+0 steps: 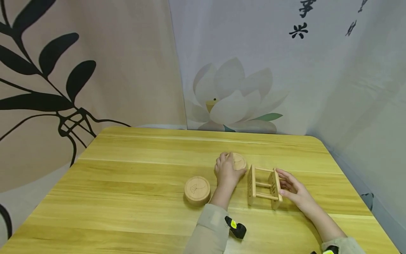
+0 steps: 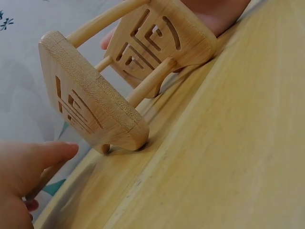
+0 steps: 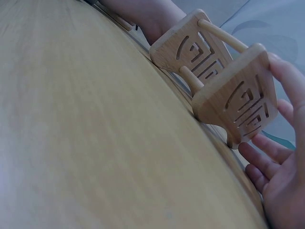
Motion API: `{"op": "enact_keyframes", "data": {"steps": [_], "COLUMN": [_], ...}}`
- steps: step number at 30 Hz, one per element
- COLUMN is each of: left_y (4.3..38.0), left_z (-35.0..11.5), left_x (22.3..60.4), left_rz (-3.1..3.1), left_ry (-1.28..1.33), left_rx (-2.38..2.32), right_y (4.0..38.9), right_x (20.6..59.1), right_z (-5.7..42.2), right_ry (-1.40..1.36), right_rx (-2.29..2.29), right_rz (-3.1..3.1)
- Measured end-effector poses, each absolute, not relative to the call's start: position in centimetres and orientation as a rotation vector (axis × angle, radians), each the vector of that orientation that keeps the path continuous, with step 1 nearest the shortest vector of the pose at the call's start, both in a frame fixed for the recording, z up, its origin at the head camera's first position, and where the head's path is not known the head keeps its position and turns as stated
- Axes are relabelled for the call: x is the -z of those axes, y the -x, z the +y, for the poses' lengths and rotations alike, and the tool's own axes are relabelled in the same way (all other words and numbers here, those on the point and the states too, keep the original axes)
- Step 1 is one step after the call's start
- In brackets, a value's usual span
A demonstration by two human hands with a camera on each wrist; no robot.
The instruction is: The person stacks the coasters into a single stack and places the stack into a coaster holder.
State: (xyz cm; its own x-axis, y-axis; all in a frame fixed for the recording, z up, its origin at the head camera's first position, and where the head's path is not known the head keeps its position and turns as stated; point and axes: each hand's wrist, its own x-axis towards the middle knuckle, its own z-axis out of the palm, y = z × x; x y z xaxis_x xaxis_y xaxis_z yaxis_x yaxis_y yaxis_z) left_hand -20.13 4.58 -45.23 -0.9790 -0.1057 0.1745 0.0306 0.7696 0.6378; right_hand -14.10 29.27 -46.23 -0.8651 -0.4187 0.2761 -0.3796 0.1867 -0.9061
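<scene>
"Wooden rack (image 1: 263, 184), to be found where?"
"Standing on the table (image 1: 127, 211), just to the right of the far disc (image 1: 240, 161)."
"And about the left grip (image 1: 226, 171), please?"
"Curled over the far disc, holding it at the edge."
"About the right grip (image 1: 293, 187)?"
"Pinching the rack by its right panel (image 1: 276, 187)."
"And for the near disc (image 1: 197, 189)?"
"Lying nearer, left of the left grip, carved on top like with a leaf."

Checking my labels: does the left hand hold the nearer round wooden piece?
No, the left hand grips the farther round piece instead.
</scene>
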Motion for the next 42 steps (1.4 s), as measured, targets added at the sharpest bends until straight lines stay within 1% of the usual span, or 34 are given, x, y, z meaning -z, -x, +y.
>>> {"op": "enact_keyframes", "data": {"steps": [6,15,25,42], "left_y": [20.0,19.9,19.4,17.3], "left_z": [4.5,4.3,4.1,3.4], "left_x": [45.0,43.9,41.1,36.3], "left_rz": [-2.703,-2.620,-2.486,-2.414], "left_ry": [-0.040,-0.004,0.035,0.171], "left_rx": [1.005,1.025,1.145,1.253], "right_y": [14.2,14.3,14.3,14.2], "right_x": [46.5,46.5,46.6,46.6], "right_z": [29.4,29.5,29.5,29.5], "right_ry": [0.751,0.743,0.744,0.726], "right_rx": [1.798,1.790,1.794,1.779], "right_rz": [2.415,2.423,2.421,2.432]}}
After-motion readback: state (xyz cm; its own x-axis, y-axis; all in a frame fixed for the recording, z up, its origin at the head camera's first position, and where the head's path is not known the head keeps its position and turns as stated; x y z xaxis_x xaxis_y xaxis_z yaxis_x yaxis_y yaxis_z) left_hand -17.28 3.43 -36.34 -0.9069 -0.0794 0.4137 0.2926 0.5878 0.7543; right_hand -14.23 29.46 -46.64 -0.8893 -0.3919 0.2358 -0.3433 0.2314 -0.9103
